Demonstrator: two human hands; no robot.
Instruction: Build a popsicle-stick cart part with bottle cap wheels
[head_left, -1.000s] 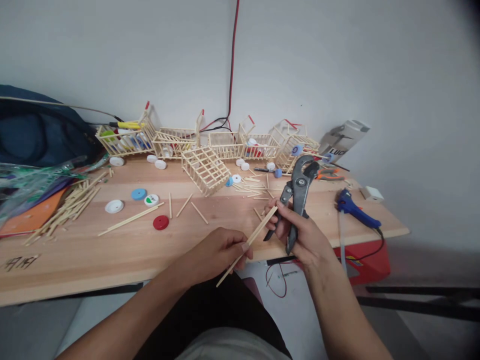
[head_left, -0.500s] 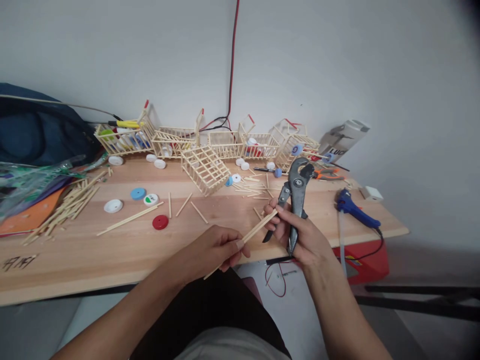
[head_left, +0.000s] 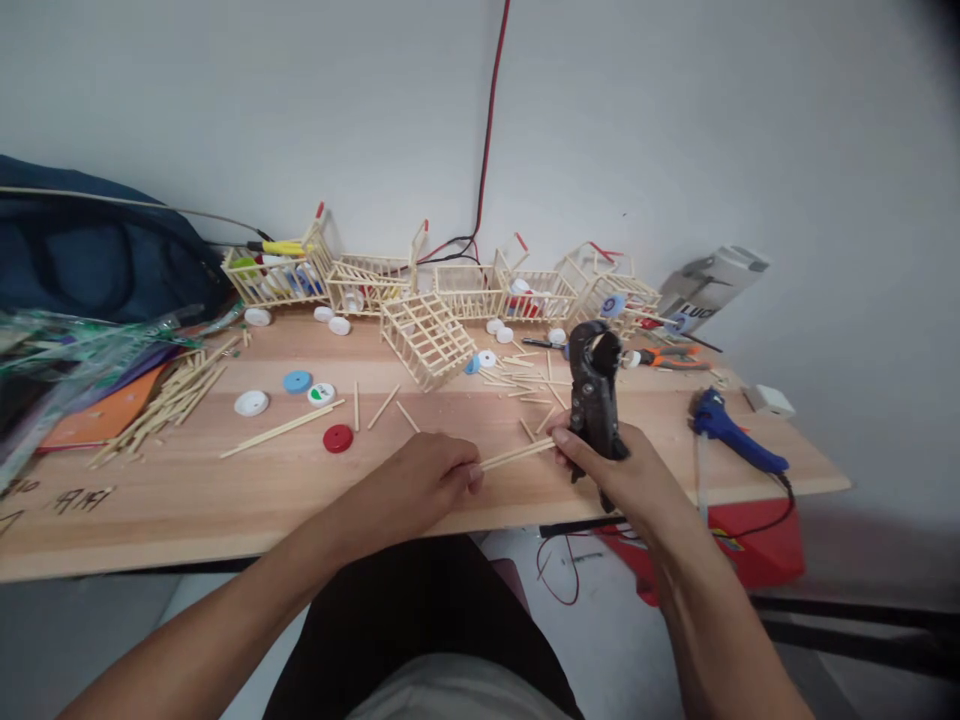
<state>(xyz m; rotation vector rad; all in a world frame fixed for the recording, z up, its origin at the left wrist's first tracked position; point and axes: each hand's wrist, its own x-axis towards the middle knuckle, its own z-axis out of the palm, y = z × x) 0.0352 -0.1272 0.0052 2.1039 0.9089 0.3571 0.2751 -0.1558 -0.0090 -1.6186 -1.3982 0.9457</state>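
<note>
Thin wooden sticks [head_left: 517,456] stretch between my two hands, just above the table's front part. My left hand [head_left: 429,483] pinches them at one end, fingers closed. The thumb and fingertips of my right hand [head_left: 626,468] touch the other end, while its palm wraps around a dark pipe cutter [head_left: 592,395]. The cutter's curved jaw points up and away from me, and the sticks lie below it, outside the jaw. Short cut sticks [head_left: 514,378] are scattered behind my hands. A slatted stick basket [head_left: 427,340] lies tilted beyond my left hand.
Several small stick carts [head_left: 277,275] line the wall. Bottle caps, including a red one [head_left: 337,438], lie left, near a stick pile [head_left: 176,395]. A blue glue gun [head_left: 739,435], orange-handled pliers [head_left: 675,357] and a white block [head_left: 770,401] are at right.
The cutter has turned in my right hand so its side faces differently. The sticks are now more level, and my left hand has moved slightly up and left. The view has shifted.
</note>
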